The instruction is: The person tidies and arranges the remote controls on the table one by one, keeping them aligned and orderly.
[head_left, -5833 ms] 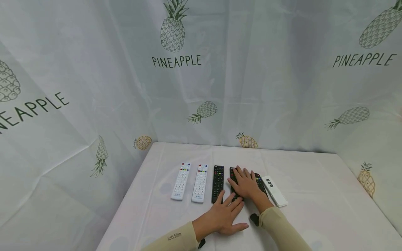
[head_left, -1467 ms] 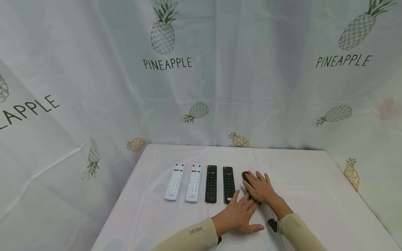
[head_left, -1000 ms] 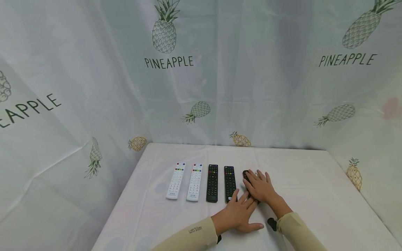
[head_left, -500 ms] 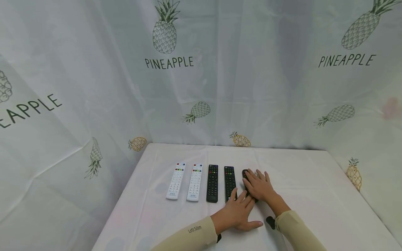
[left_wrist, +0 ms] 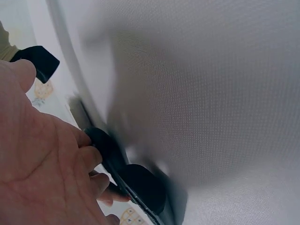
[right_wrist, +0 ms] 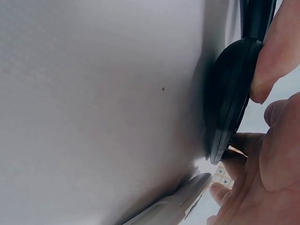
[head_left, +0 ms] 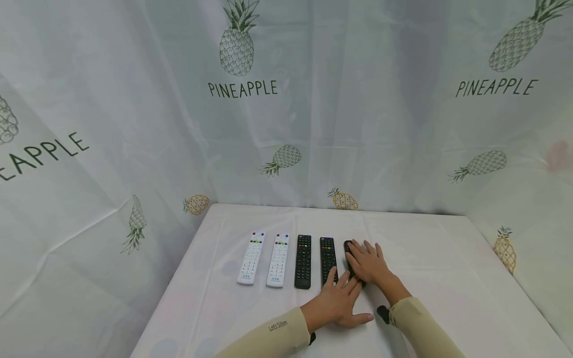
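Note:
A black remote control (head_left: 347, 247) lies on the white-covered table, mostly hidden under my hands; its dark rounded end fills the middle of the right wrist view. My right hand (head_left: 369, 264) rests over it with long, extended fingers. Spread wide, my left hand (head_left: 336, 301) has its fingertips at the near end of that remote. Its index finger overlaps the lower end of another black remote (head_left: 328, 256) on the left. The left wrist view shows two dark rounded remote ends (left_wrist: 143, 185) by the fingers. A white remote (right_wrist: 187, 193) appears beside my right hand in the right wrist view.
Farther left stand a third black remote (head_left: 303, 261) and two white remotes (head_left: 278, 261) with coloured buttons, roughly in a row. A pineapple-print curtain (head_left: 385, 124) hangs behind and beside the table (head_left: 438, 258).
Over several seconds both hands have moved right, from the fourth remote to the fifth. Since then that fifth black remote has slid slightly left under them and stands a little straighter.

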Action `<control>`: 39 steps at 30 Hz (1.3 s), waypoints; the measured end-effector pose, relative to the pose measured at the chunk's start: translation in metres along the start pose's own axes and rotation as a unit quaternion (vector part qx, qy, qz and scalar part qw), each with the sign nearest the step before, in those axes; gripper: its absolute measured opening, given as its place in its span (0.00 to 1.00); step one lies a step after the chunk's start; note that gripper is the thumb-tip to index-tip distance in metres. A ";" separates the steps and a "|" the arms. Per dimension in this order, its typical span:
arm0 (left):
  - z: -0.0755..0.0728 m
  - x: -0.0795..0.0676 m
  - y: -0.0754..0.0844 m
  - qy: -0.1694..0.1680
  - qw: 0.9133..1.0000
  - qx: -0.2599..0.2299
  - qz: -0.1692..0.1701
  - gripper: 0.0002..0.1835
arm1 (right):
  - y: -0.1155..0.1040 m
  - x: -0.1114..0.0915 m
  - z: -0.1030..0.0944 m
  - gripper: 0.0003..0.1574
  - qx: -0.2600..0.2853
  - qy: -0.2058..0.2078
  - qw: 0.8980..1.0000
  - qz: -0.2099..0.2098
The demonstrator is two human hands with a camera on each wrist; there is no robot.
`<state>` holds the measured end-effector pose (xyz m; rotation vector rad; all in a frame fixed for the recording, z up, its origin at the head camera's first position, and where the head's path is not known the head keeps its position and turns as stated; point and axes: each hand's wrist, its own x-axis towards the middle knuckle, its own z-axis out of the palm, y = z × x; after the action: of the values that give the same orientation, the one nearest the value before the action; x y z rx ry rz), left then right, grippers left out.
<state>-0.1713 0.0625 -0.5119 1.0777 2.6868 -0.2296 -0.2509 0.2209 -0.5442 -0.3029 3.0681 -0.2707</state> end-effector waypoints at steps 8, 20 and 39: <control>0.004 0.005 -0.003 -0.010 1.000 -0.008 -0.003 0.47 | 0.000 0.004 0.001 0.34 0.008 0.003 1.000 -0.001; -0.002 0.002 -0.002 0.005 1.000 0.001 -0.010 0.47 | -0.004 0.004 -0.003 0.33 0.007 0.002 1.000 -0.005; 0.000 0.006 -0.004 -0.005 1.000 -0.001 -0.021 0.48 | -0.003 0.009 -0.002 0.33 -0.006 -0.008 1.000 -0.009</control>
<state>-0.1785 0.0637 -0.5136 1.0183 2.7020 -0.2380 -0.2595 0.2162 -0.5416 -0.3302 3.0539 -0.2485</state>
